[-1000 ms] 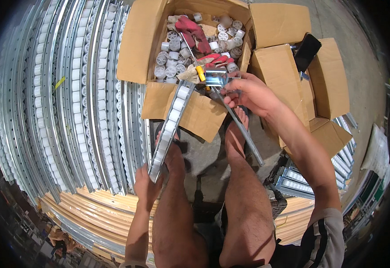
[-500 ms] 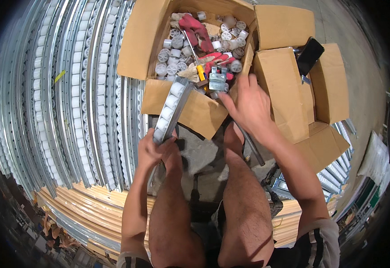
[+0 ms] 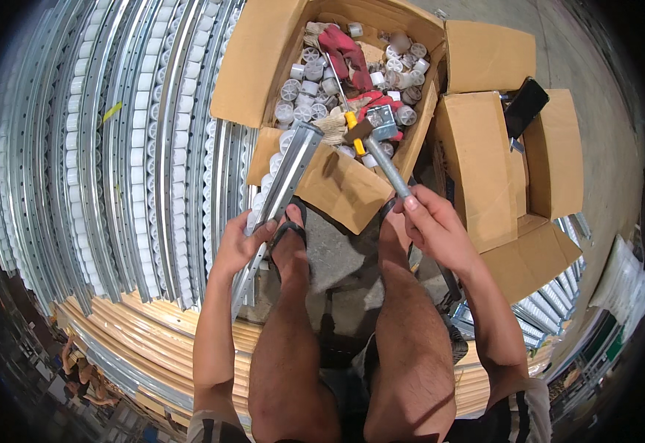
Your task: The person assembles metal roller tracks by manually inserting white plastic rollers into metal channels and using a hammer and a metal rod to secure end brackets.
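galvanised steel rail [image 3: 282, 199], a long channel piece, is gripped near its lower part by the left hand [image 3: 239, 245], fingers wrapped around it; it runs tilted up and away, its upper end resting at the edge of the near flap of the cardboard box [image 3: 256, 70]. right hand [image 3: 434, 225] is clenched around the grey handle of a hammer [image 3: 381, 159], whose dark head with a yellow band sits over the box contents, just beside a small metal bracket [image 3: 383, 120]. inside the box: many white plastic rollers [image 3: 302, 92], red-and-white work gloves [image 3: 344, 52], all heaped together. person is seated, bare legs below, left foot in a black sandal [image 3: 290, 236] just beside the rail. to the right, a second, flattened open cardboard box [image 3: 551, 155] with a black phone-like object [image 3: 525, 107] lying on its flap. to the left, rows of assembled roller tracks [image 3: 115, 148] lie side by side, over pale wooden boards [image 3: 152, 340].
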The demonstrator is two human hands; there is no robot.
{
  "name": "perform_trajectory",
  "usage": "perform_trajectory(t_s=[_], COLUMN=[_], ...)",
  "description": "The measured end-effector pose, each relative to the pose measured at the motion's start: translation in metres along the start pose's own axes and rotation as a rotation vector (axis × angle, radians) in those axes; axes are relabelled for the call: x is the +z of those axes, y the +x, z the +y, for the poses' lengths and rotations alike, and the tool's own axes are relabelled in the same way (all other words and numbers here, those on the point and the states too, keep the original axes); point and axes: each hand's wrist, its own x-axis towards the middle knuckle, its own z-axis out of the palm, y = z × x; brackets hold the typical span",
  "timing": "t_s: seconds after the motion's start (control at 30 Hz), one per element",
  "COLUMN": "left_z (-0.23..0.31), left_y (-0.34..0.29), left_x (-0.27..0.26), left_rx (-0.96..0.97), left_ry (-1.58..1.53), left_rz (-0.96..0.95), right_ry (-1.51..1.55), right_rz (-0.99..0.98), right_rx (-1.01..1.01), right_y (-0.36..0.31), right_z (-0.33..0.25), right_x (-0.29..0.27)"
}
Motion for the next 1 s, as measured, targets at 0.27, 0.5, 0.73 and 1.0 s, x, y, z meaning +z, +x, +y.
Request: perform_trajectory(t_s=[0.27,0.5,0.73,1.0], left_z=[-0.011,0.005,0.009,0.010], left_y=[0.001,-0.004,-0.007,-0.007], left_x=[0.000,0.005,0.006,0.000], left_rx=[0.056,0.027,0.003,-0.032], left_ry=[-0.043,-0.146,0.095,-0.095], left_rz=[0.020,0.026,0.037,0.016], right_ry=[-0.978,-0.800,-0.885,-0.964], right_rz=[0.433,0.608,0.598,0.519], right_rx=[-0.694,-0.729,-0.765,-0.757], right_y=[0.022,0.023,0.032,0.028], right_z=[0.011,0.017,0.013,0.014], right_x=[0.029,0.032,0.031,0.029])
